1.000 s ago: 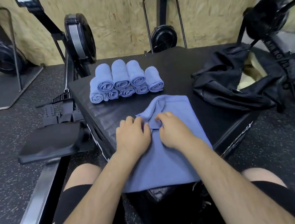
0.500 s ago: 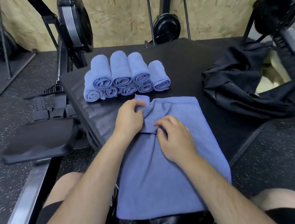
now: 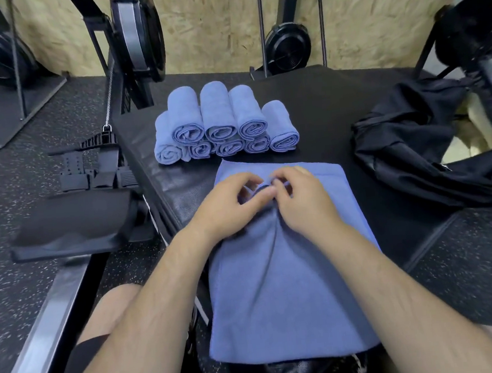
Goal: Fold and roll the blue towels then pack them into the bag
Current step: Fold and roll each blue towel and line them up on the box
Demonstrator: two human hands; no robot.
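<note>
- The flat blue towel lies spread on the black padded desk, its near edge hanging over the desk's front toward the person's knees.
- Both hands sit close together on the towel's far half. The left hand and right hand each pinch a raised fold of the cloth (whether their fingertips touch is hard to tell).
- Left of the towel, off the desk, sits a rowing machine seat.
- Right of the towel and apart from it, a black bag slumps open on the desk.
- Just beyond the towel's far edge stands a stack of rolled blue towels, spiral ends facing the towel, three rolls atop a lower row.
</note>
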